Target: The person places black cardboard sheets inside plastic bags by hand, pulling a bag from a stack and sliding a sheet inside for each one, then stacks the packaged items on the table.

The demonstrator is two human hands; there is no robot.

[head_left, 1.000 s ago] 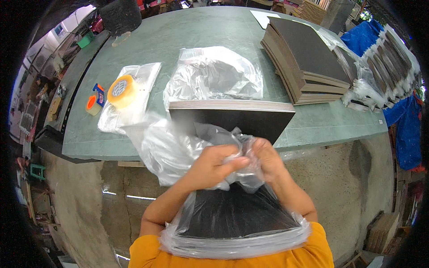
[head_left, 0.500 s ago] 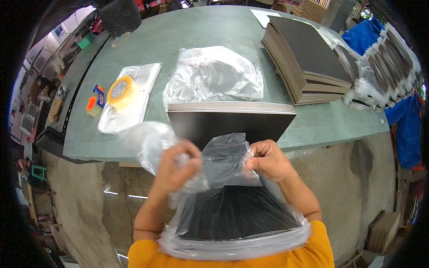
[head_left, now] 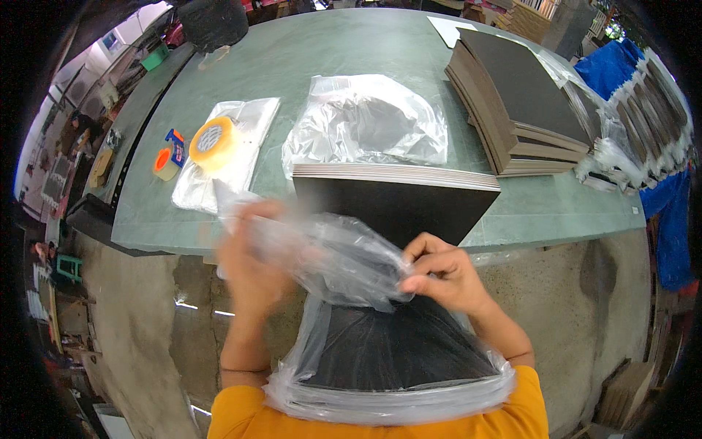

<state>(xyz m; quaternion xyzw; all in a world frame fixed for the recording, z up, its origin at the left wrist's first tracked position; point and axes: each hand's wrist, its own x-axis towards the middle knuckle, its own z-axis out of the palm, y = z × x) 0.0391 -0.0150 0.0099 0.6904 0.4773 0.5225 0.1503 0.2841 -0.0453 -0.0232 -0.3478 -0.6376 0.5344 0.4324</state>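
A clear plastic bag [head_left: 344, 256] stretches between my hands in front of the table edge. My right hand [head_left: 442, 272] pinches the bag's edge between thumb and fingers. My left hand [head_left: 256, 256] is at the bag's other end, smeared by motion; plastic partly covers its fingers, so its grip is hidden. Just below, against my body, lies a stack of black panels wrapped in clear plastic [head_left: 395, 347]. Beyond my hands, a stack of black boards [head_left: 395, 205] with pale edges stands at the table's near edge.
On the green table [head_left: 292, 47] lie a crumpled plastic bag [head_left: 365, 124], a sheaf of flat bags [head_left: 252, 132] under a yellowish tape roll [head_left: 225, 150], and a small orange-and-blue tape dispenser [head_left: 170, 157]. Brown-edged dark boards [head_left: 523, 88] are piled right, beside wrapped ones [head_left: 651, 117].
My left hand has moved left and slightly up, and the plastic now spans wider toward my right hand. My right hand keeps its pinch. The whole view has shifted slightly.
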